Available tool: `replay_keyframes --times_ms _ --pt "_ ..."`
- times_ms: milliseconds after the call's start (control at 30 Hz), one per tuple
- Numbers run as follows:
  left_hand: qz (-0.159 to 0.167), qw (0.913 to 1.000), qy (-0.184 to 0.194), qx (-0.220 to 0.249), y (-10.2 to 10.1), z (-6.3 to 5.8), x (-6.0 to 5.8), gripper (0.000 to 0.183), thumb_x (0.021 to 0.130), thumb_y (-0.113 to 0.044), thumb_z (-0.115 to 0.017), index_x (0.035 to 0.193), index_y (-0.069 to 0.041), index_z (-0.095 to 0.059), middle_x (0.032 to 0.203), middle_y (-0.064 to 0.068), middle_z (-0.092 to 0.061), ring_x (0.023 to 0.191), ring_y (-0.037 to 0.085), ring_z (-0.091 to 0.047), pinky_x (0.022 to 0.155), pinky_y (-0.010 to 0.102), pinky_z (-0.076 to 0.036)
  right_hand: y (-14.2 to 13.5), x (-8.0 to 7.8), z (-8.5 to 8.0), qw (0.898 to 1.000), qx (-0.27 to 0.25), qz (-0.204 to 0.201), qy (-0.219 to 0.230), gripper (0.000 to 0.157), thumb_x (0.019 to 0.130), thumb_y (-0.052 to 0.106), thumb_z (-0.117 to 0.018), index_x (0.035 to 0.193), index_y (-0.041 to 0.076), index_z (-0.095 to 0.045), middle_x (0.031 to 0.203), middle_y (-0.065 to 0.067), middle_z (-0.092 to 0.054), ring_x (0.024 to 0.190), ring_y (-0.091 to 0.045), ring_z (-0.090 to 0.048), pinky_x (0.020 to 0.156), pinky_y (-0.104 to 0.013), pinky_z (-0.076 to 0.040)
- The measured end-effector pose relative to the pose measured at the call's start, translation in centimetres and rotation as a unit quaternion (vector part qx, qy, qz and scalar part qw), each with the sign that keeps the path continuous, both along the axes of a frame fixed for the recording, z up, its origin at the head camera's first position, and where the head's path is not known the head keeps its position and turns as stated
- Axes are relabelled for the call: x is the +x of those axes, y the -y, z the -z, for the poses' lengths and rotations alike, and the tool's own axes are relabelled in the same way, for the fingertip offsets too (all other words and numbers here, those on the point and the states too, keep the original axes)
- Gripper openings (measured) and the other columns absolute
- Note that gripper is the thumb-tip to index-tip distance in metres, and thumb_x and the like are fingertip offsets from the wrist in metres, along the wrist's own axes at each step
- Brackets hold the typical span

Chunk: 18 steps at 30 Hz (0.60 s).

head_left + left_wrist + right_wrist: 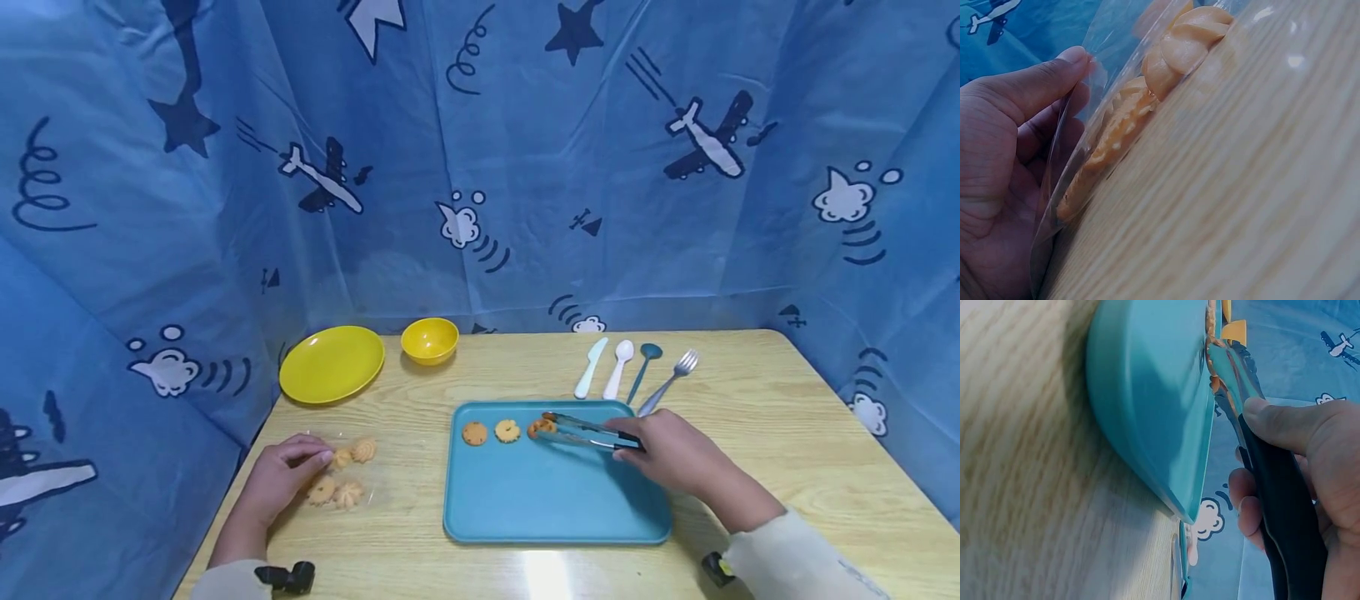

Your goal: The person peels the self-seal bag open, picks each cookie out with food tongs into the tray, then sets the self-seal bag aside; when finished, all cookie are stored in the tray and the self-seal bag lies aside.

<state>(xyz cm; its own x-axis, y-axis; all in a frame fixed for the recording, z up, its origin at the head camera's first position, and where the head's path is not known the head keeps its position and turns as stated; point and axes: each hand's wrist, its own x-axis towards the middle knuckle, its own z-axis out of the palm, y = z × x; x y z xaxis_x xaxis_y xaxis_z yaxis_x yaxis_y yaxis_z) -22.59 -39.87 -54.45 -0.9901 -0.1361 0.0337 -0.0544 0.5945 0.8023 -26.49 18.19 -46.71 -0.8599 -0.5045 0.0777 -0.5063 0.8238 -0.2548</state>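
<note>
Near the left edge of the counter (412, 558), the left hand (273, 479) pinches the side of a clear bag (347, 472) between thumb and fingers. Four pale cookies (348, 495) show through the plastic, two toward the counter's far edge and two nearer the person; the left wrist view shows piped ridges on them.

To the right of the bag and apart from it lies a blue-green tray (555, 500). Along its far edge, starting by the far left corner, runs a row of three: a round speckled cookie (474, 433), a scalloped cookie (507, 431) and a darker cookie (540, 428). The right hand (675, 450), over the tray's right side, grips black-handled tongs (1282, 506), thumb along the grip. The tips of the tongs meet the darker cookie; whether it is lifted off the tray I cannot tell.

Beyond the tray's far edge, toward its far right corner, lie a pale green knife (592, 367), a white spoon (618, 367), a dark teal ladle (642, 367) and a fork (670, 382), their handles toward the tray. A yellow plate (332, 364) sits at the counter's far left corner, with a yellow bowl (430, 342) just beside it, near the far edge. A blue curtain (525, 208) hangs behind.
</note>
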Motion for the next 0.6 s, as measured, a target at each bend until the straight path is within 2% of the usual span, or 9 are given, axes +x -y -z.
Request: replay_keyframes --times_ms 67,167,300,400,433,533,600 --pt "0.0 1.0 0.0 -0.005 0.0 0.0 0.0 0.029 0.092 -0.044 -0.074 0.105 -0.019 -0.082 0.114 -0.002 -0.071 0.109 0.007 -0.059 0.098 0.02 -0.044 -0.1 0.0 0.0 1.0 0.001 0.001 0.003 0.041 0.091 0.028 -0.078 0.129 0.015 -0.07 0.093 0.004 -0.076 0.064 -0.001 -0.051 0.059 -0.026 -0.042" --pt "0.002 0.9999 -0.001 -0.01 0.1 -0.1 -0.1 0.028 0.092 -0.043 -0.074 0.105 -0.02 -0.081 0.113 -0.002 -0.071 0.11 0.009 -0.059 0.098 0.021 -0.045 0.1 0.0 -0.1 1.0 -0.01 0.002 0.007 0.045 0.091 0.031 -0.078 0.132 0.014 -0.068 0.077 0.008 -0.068 0.061 -0.002 -0.048 0.058 -0.025 -0.041" --pt "0.002 1.0 -0.004 -0.008 0.1 -0.4 -0.2 0.029 0.093 -0.044 -0.073 0.105 -0.019 -0.081 0.114 0.0 -0.071 0.111 0.012 -0.059 0.103 0.029 -0.045 2.0 0.1 -0.7 0.999 -0.047 -0.025 0.008 0.047 0.092 0.031 -0.078 0.135 0.015 -0.067 0.057 0.012 -0.047 0.05 -0.002 -0.038 0.052 -0.023 -0.036" --pt "-0.001 1.0 -0.003 -0.002 0.1 -0.4 -0.2 0.029 0.093 -0.043 -0.073 0.106 -0.017 -0.081 0.115 0.002 -0.071 0.113 0.014 -0.058 0.107 0.039 -0.043 5.0 0.4 -1.2 0.995 -0.062 -0.08 0.011 0.044 0.094 0.029 -0.076 0.135 0.018 -0.067 0.061 0.013 -0.054 0.046 0.0 -0.036 0.049 -0.022 -0.036" --pt "-0.001 1.0 -0.003 -0.001 0.1 -0.3 -0.2 0.029 0.093 -0.042 -0.073 0.106 -0.017 -0.081 0.115 0.002 -0.071 0.113 0.015 -0.058 0.107 0.041 -0.042 6.2 0.5 -1.3 0.993 -0.062 -0.1 0.013 0.042 0.095 0.028 -0.075 0.135 0.019 -0.067 0.067 0.011 -0.061 0.046 0.0 -0.037 0.05 -0.022 -0.037" --pt "-0.003 1.0 -0.004 -0.003 0.1 -0.1 -0.1 0.028 0.093 -0.042 -0.074 0.106 -0.018 -0.081 0.115 0.001 -0.071 0.113 0.013 -0.059 0.107 0.04 -0.043 10.1 0.5 -1.2 0.988 -0.052 -0.144 0.023 0.038 0.097 0.028 -0.072 0.134 0.021 -0.068 0.091 0.007 -0.075 0.049 0.002 -0.044 0.052 -0.021 -0.041" --pt "-0.004 1.0 -0.008 -0.003 0.0 0.0 -0.1 0.028 0.093 -0.041 -0.074 0.106 -0.018 -0.081 0.114 0.0 -0.072 0.112 0.012 -0.059 0.107 0.038 -0.043 12.7 0.3 -1.0 0.986 -0.04 -0.159 0.026 0.036 0.097 0.028 -0.072 0.132 0.022 -0.069 0.102 0.003 -0.078 0.055 0.001 -0.052 0.055 -0.023 -0.046"
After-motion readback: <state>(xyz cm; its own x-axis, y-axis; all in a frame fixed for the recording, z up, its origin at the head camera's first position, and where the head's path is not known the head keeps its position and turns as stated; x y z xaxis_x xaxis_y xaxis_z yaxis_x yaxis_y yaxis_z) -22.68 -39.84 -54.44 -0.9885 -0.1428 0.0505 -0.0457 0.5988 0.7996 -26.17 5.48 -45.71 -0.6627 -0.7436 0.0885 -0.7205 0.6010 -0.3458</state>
